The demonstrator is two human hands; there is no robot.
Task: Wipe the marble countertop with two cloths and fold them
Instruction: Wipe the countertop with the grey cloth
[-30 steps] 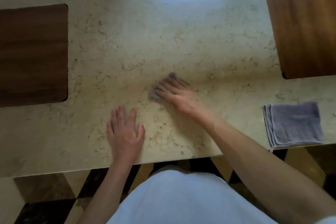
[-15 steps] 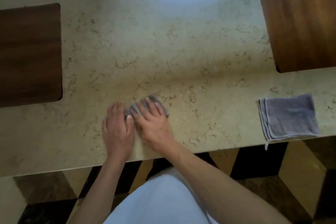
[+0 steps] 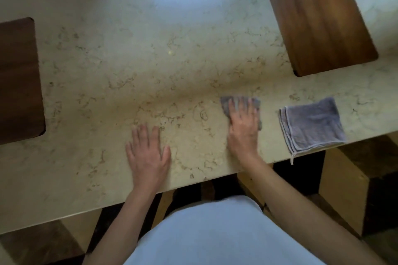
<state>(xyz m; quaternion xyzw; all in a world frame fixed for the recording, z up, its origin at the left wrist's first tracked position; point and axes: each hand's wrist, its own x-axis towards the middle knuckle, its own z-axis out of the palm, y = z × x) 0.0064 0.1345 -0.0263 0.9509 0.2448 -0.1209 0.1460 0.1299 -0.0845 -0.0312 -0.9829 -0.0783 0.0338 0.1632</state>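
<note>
- Marble countertop is braced on by the flat left hand, fingers together.
- Grey cloth is pressed under the right hand, fingers spread for wiping.
- Folded cloth is kept aside nearby.

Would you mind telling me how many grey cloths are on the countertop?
2: one cloth under the right hand, one folded cloth lying right of it by the counter edge. None seems hidden.

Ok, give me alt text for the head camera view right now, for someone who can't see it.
The right hand presses a grey cloth flat on the marble countertop, while the left hand rests palm-down, empty. A second grey cloth lies folded at the near edge to the right; dark wooden boards sit far right and far left.
</note>
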